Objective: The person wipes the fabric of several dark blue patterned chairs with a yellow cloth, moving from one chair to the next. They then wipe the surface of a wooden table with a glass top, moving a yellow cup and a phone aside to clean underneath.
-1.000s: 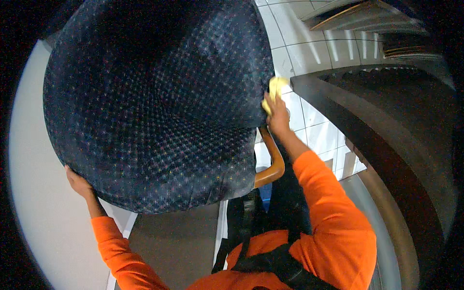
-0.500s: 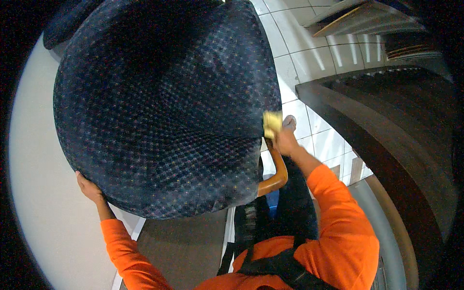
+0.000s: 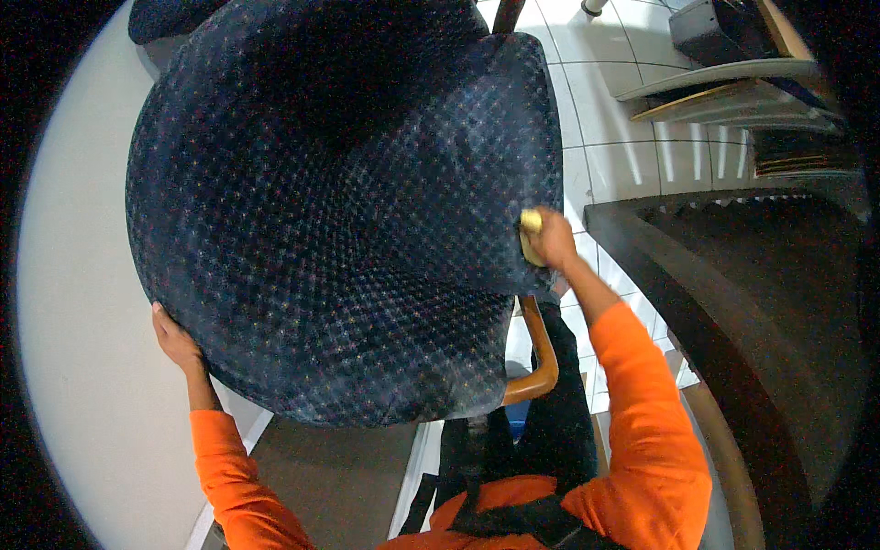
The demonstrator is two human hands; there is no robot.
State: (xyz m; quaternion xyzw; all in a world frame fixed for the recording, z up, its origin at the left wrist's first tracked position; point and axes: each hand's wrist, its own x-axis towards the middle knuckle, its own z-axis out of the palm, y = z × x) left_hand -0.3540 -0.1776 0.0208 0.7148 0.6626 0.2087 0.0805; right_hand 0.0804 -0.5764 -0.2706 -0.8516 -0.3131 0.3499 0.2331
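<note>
Orange sleeves fill the bottom of my view, both forearms rising from the lower edge, with a dark strap across the chest between them. My left hand (image 3: pixel 176 341) grips the lower-left rim of the big dark navy upholstered chair cushion (image 3: pixel 339 211), fingers curled round the edge and closed on the fabric. My right hand (image 3: pixel 553 238) is up at the cushion's right edge, closed on a small yellow sponge (image 3: pixel 531 231) that it presses against the fabric there. The two hands are well apart, one on each side of the cushion.

That cushion has a fine woven pattern of small pale dots and takes up most of the picture, bulging toward me. Below its lower right corner, a curved armrest of orange-brown wood (image 3: pixel 541 353) shows, just beside my right forearm. Dark trouser legs hang below it, over the floor.

On the left, a pale smooth surface (image 3: pixel 73 367) runs up behind the cushion. Under my right arm and further off lies a white tiled floor (image 3: pixel 623 147). To the right, a dark brown wooden counter edge (image 3: pixel 733 302) curves away. Past it, at the top right, sit light-coloured shelves (image 3: pixel 724 87) with a grey box on top; what else they hold I cannot make out.
</note>
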